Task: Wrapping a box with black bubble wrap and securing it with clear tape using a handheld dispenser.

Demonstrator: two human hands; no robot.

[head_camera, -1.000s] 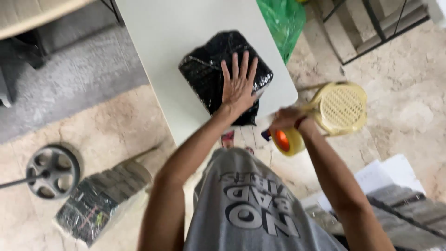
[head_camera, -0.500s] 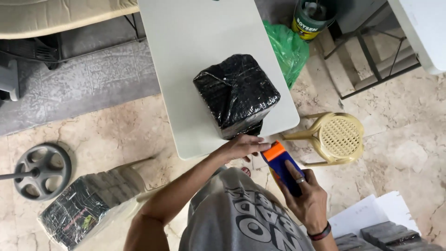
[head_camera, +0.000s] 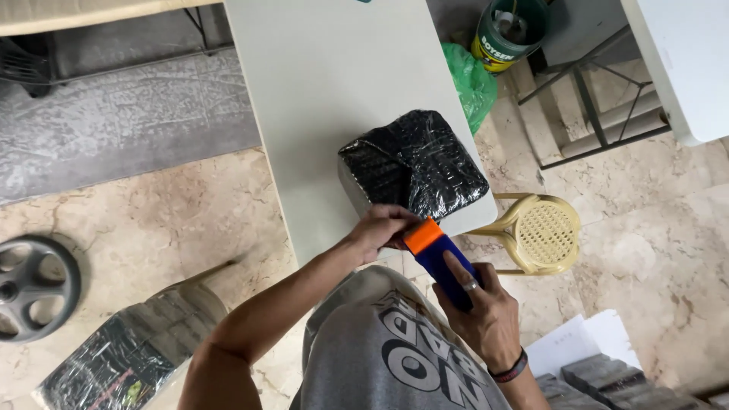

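Here, from the head view: right hand wrapped around a blue tool with an orange tip, fingers closed on its blue body, a ring on one of them, a dark band at the wrist. Orange tip angled up and away from the fingers, just short of the near side of a black bundle wrapped in clear film. Left hand curled at the near edge of that bundle, fingers bent and touching the orange tip; whether pinching anything there, cannot tell. Bundle resting on a pale bench, at its near right corner, directly beyond both sets of fingers.

Right of the fingers, on the marble floor, a yellow plastic stool with a woven seat. Farther beyond, past the bundle, a green plastic bag and a green tin. Well to the left of the fingers, a grey wheel on the floor, and nearer the body another film-wrapped dark bundle. Below the right hand, white paper sheets.
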